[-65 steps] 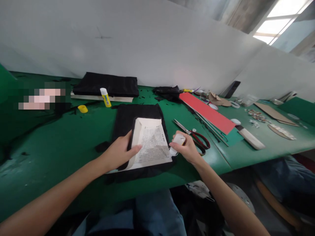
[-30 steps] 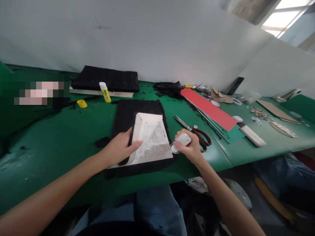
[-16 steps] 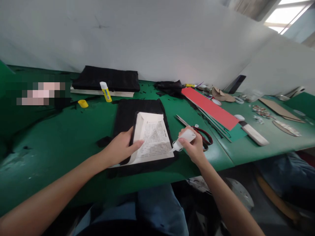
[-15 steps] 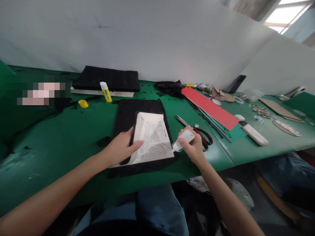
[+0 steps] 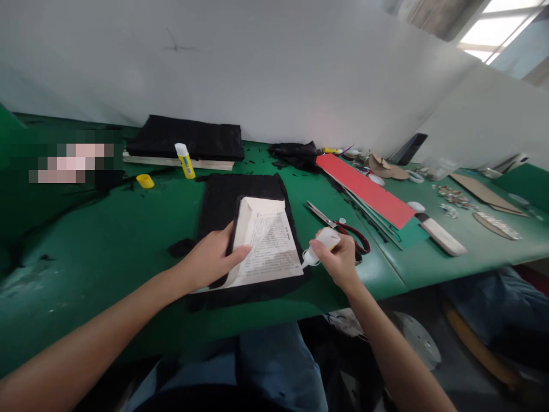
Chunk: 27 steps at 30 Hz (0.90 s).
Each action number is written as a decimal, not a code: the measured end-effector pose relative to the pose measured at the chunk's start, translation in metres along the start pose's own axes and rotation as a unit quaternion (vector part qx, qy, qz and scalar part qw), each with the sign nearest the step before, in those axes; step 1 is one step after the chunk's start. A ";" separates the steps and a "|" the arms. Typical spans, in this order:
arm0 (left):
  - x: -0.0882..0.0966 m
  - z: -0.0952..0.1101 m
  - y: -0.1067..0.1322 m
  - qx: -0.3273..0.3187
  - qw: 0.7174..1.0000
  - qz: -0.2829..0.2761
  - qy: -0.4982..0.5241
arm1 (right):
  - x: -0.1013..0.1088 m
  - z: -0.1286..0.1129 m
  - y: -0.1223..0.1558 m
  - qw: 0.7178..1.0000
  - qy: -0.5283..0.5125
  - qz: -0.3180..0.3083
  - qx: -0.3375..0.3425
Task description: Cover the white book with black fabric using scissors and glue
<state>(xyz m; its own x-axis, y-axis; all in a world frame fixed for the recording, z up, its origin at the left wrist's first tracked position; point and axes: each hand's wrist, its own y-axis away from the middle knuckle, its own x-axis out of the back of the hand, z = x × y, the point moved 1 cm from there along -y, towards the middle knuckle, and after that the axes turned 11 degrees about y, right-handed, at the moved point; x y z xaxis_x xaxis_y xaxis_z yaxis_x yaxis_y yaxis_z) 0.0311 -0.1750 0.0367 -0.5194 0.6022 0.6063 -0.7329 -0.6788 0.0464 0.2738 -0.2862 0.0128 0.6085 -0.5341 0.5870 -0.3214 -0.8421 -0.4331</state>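
An open book (image 5: 274, 246) with printed pages lies on a black sheet (image 5: 221, 191) in front of me. My left hand (image 5: 210, 256) grips the book's left side, thumb on the page and fingers tucked underneath. In my right hand (image 5: 343, 264) is a white squeeze bottle (image 5: 322, 243), tilted so its nozzle points down at the page's lower right corner. Whether the tip touches the paper I cannot tell. Scissors (image 5: 357, 236) with red and black handles lie just behind my right hand, partly covered by it.
On the green table (image 5: 141, 229) stand an uncapped yellow glue stick (image 5: 186, 163) and its yellow cap (image 5: 146, 181). A black-covered stack (image 5: 189, 137) sits at the wall. Rightward lie a red sheet (image 5: 364, 189), a white case (image 5: 441, 234) and cardboard pieces (image 5: 489, 191).
My right hand has shifted slightly right and down, bringing the bottle's nozzle to the page's lower right corner. My left hand and the book stay in place.
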 end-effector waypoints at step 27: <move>0.000 -0.003 -0.001 0.000 1.000 -0.008 -0.012 | -0.005 -0.003 0.000 0.991 -0.074 -0.085 -0.072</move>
<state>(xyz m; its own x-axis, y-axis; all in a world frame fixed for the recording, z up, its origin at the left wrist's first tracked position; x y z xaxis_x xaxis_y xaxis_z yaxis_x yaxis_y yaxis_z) 0.0301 -0.1728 0.0343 -0.4968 0.6021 0.6250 -0.7408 -0.6694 0.0560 0.2683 -0.2836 0.0123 0.7588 -0.3753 0.5324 -0.2985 -0.9268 -0.2278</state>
